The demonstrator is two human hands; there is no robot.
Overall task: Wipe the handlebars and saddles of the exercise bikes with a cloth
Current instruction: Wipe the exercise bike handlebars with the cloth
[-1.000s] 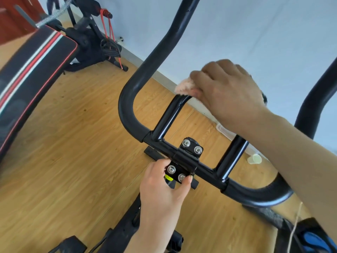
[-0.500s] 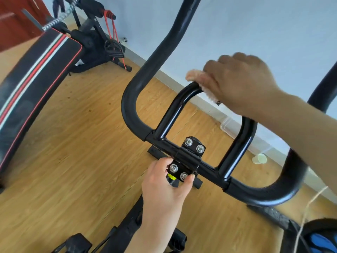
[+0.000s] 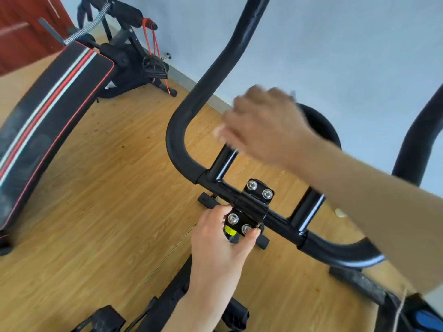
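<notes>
The blurred right hand [image 3: 266, 125] clutches a mostly hidden pale cloth [image 3: 219, 133] against the glossy black handlebar [image 3: 177, 140], while the left hand [image 3: 223, 245] pinches the bolted clamp [image 3: 251, 207].

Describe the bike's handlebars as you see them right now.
The handlebars are black tubing, glossy at the middle, with matt, foam-like sleeves on the two outer arms that curve upward. Two short uprights rise from the crossbar; their tops are hidden behind the blurred right hand, which holds a pale cloth. A four-bolt clamp fixes the centre, and the left hand grips it.
</notes>
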